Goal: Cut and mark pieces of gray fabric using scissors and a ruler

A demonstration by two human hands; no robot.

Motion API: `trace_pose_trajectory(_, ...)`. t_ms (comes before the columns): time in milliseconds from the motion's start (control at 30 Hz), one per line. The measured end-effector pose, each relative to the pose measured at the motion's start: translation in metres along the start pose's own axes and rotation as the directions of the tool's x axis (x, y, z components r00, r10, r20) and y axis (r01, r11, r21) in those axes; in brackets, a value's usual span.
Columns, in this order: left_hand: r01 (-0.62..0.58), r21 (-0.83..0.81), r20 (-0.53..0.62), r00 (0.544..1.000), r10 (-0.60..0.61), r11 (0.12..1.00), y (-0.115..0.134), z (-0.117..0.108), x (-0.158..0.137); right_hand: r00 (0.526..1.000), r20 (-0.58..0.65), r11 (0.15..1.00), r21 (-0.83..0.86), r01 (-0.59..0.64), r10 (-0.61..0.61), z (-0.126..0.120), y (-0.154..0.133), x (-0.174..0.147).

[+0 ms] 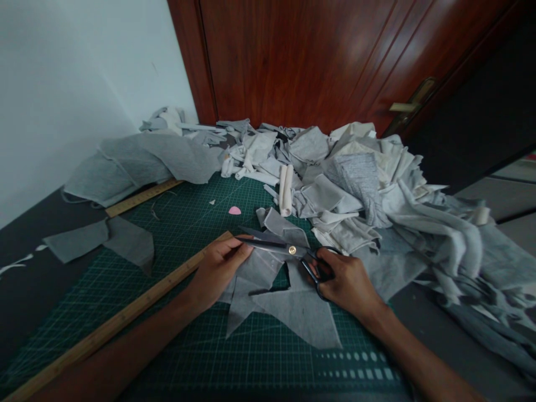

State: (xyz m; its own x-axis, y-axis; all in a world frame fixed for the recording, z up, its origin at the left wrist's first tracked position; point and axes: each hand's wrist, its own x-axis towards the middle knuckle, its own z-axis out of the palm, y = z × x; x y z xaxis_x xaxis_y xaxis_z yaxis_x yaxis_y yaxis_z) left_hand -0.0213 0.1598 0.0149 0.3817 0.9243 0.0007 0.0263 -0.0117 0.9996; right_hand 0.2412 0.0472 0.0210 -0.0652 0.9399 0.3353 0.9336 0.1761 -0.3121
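Note:
My right hand [345, 279] is wrapped round the black handles of a pair of scissors [292, 250], whose blades point left and stand slightly apart. Close to the blade tips, my left hand [221, 265] pinches the edge of a grey piece of fabric [257, 269] between thumb and fingers. The blades lie over the fabric's upper edge; whether they cut into it I cannot tell. Beneath, more grey fabric pieces [301, 315] with pointed corners lie on the green cutting mat [201, 357].
A long wooden ruler [138, 307] runs under my left arm, and a second ruler [142, 196] lies farther back. Grey and white fabric scraps [310, 145] pile along the back and right. A pink chalk piece [235, 210] rests on the mat. Behind stands a brown door [293, 61].

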Motion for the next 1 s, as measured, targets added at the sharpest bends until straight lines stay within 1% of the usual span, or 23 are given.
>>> trace_pose_trajectory(100, 0.022, -0.002, 0.004, 1.0, -0.022, 1.0, 0.0, 0.0, 0.0, 1.0, -0.001, 1.0, -0.008, 0.008, -0.008, 0.002, 0.0, 0.0)
trace_pose_trajectory(300, 0.005, 0.053, -0.008, 1.0, -0.004, 0.999, 0.004, -0.001, 0.0, 1.0, -0.004, 1.0, 0.003, 0.02, -0.02, 0.002, -0.001, 0.002)
trace_pose_trajectory(467, -0.013, 0.061, -0.01, 1.0, 0.014, 0.998, 0.005, -0.001, 0.0, 0.999, -0.02, 0.999, -0.012, 0.031, -0.031, 0.002, -0.001, 0.001)
trace_pose_trajectory(733, -0.026, 0.064, 0.004, 1.0, 0.025, 0.998, -0.008, -0.005, 0.002, 1.0, 0.021, 1.0, 0.002, -0.009, 0.009, 0.003, 0.001, 0.0)
trace_pose_trajectory(1000, -0.025, 0.071, -0.002, 1.0, 0.025, 0.997, -0.001, -0.004, 0.0, 1.0, 0.024, 1.0, 0.004, -0.019, 0.019, 0.003, -0.001, 0.001)
